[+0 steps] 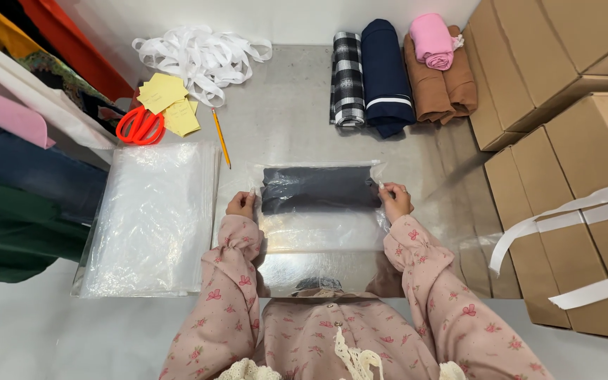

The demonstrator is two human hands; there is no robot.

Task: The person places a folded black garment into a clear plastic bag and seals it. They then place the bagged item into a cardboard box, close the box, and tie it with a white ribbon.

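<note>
A dark folded cloth point(319, 188) lies inside a clear plastic bag point(318, 229) on the grey table, at the bag's far end. My left hand point(241, 205) pinches the bag's left edge beside the cloth. My right hand point(394, 199) pinches the right edge at the same height. Both arms wear pink flowered sleeves. The bag's near part lies flat and holds nothing.
A stack of clear bags point(153, 218) lies to the left. Red scissors point(140, 126), yellow notes point(167, 102), a pencil point(221, 137) and white ribbon point(202, 56) sit behind it. Rolled fabrics point(388, 77) lie at the back. Cardboard boxes point(571, 141) stand right; hanging garments point(15, 162) left.
</note>
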